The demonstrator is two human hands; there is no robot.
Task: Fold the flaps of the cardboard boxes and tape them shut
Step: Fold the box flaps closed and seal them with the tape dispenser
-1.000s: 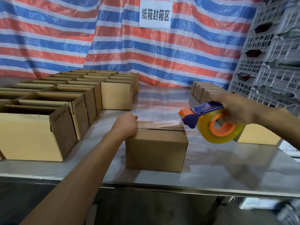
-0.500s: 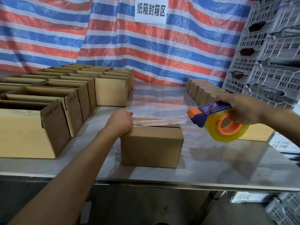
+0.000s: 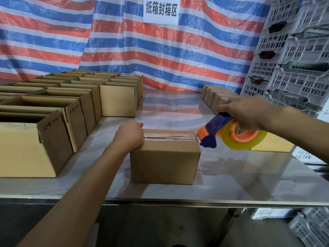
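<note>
Closed box (image 3: pixel 163 164) sat near front edge of tabletop (image 3: pixel 249 175), clear tape strip (image 3: pixel 169 137) along its top seam. Left hand (image 3: pixel 129 135), fingers curled, gripped box's top left edge. Right hand (image 3: pixel 249 111) wrapped around tape dispenser (image 3: pixel 217 130), its nose at box's top right edge. Open boxes (image 3: pixel 44 139) stood at left.

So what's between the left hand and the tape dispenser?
In the head view, a strip of clear tape lies along the box top, from the left hand to the tape dispenser.
</note>
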